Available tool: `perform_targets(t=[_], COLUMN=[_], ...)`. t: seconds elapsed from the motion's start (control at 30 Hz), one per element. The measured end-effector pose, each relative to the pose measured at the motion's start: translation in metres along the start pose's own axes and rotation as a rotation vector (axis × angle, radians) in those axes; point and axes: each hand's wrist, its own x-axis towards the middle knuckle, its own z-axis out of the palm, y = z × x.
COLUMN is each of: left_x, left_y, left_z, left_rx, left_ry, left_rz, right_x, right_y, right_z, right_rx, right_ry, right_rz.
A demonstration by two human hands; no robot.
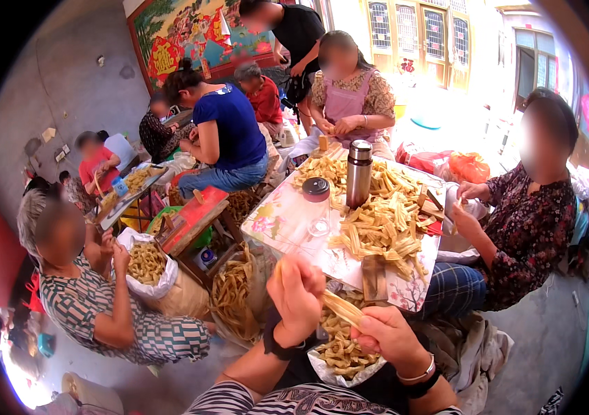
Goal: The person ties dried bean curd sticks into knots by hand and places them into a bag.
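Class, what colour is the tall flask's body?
The flask's body is silver, best seen in the head view.

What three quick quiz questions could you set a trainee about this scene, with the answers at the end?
1. Multiple choice: which of these stands upright on the table by the heap of strips?
a) a table lamp
b) a steel flask
c) a red teapot

2. True or false: a pale strip runs between the camera wearer's left hand and right hand.

3. Open question: what fills the white bag just below those two hands?

Key: 1: b. 2: true. 3: short yellowish pieces.
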Motion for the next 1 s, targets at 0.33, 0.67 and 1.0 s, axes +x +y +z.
perform_targets(t=[0.33, 0.67, 1.0], left_x=[-0.074, -0.061, -0.069], left_y=[-0.042, -0.045, -0.045], left_z=[-0.032, -0.033, -0.043], left_rx=[0.597, 1.034, 1.046], left_ry=[-0.441, -0.631, -0.713], left_rz=[-0.189, -0.212, -0.25], right_x=[0.018, 0.012, -0.004], right_y=[0.074, 0.088, 0.093], right_z=[0.007, -0.012, -0.039], right_rx=[-0.778, 0.212, 0.254], right_ry=[0.479, 0.403, 0.013], right_rz=[-0.592, -0.171, 0.027])
